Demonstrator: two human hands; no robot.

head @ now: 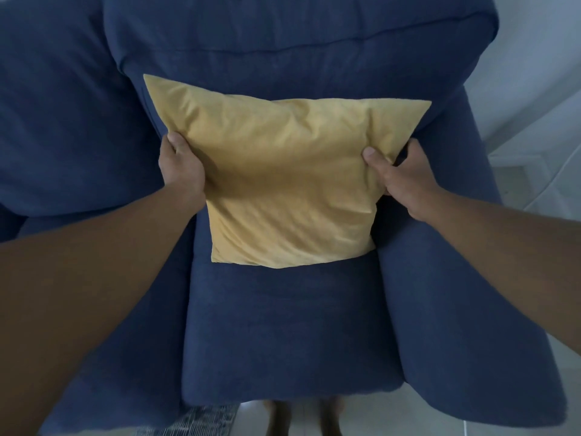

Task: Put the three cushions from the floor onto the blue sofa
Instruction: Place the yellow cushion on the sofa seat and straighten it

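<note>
One yellow cushion (283,184) is seen from above, propped against the backrest of a blue sofa (283,325), with its lower edge resting on the seat. At the far left, a second section of the same blue upholstery is shown, separated from the nearer seat by a deep fold. The left hand (180,166) is closed on the cushion's left edge, with the thumb laid over the front of the fabric and the fingers hidden behind it. The cushion itself is tilted slightly, its upper left corner raised higher than its upper right corner, and its surface is creased and softly dented. The right hand (397,177) is clamped on the cushion's right edge, thumb pressed into the front and fingers curled round the back. Both bare forearms are stretched forward from the bottom corners. A padded armrest is visible to the right of the seat. Beyond it, a pale wall (544,42) and light floor tiles (534,171) are shown. A patterned rug (201,420) and bare feet are glimpsed at the bottom edge.
</note>
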